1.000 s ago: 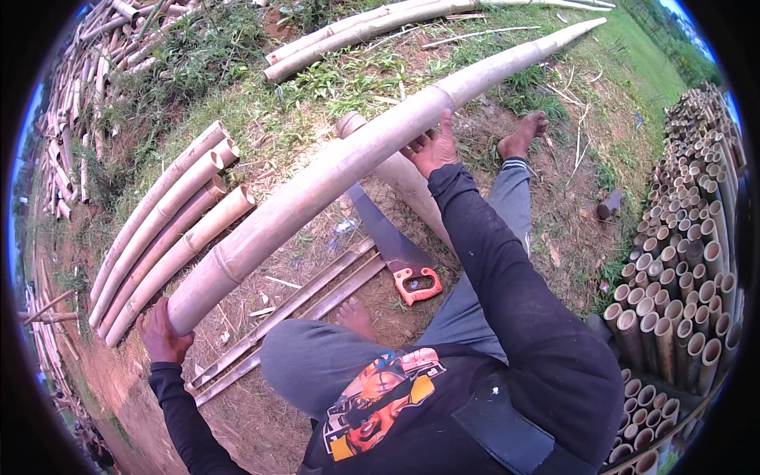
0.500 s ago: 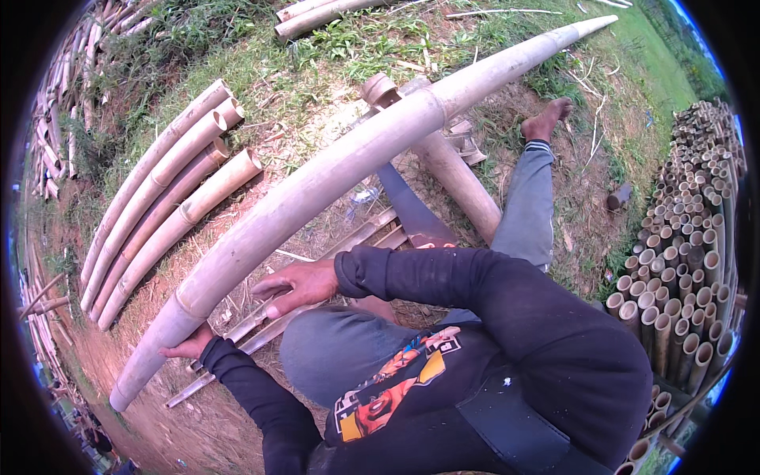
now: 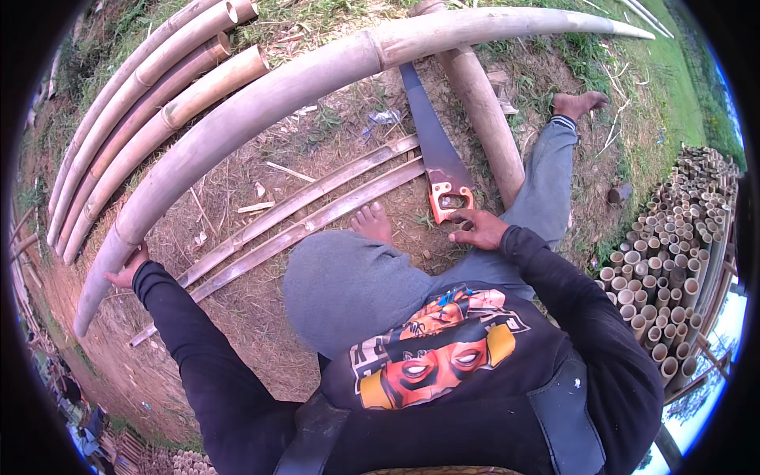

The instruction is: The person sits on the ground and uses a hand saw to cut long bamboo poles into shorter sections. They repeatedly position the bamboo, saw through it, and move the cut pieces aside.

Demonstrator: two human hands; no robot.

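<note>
A long, pale bamboo pole (image 3: 297,83) stretches from the lower left to the far right. Near its left end my left hand (image 3: 131,267) grips it from below, the fingers partly hidden behind it. My right hand (image 3: 481,229) is beside the orange handle of a hand saw (image 3: 439,146), with thumb and fingers apart and nothing between them. The saw lies on the ground, its dark blade pointing away from me and its tip passing under the pole. A thick bamboo log (image 3: 484,111) slants beneath the pole, next to my outstretched leg.
Two split bamboo strips (image 3: 317,210) lie on the ground between the pole and my bent knee. Several cut bamboo poles (image 3: 170,119) rest side by side at the far left. A large stack of bamboo tubes (image 3: 665,269) stands at the right. Grass and scraps are scattered around.
My right hand has moved right, from above my knee to beside the saw handle. My left hand stays on the pole. The view has shifted, bringing the whole saw into sight.
</note>
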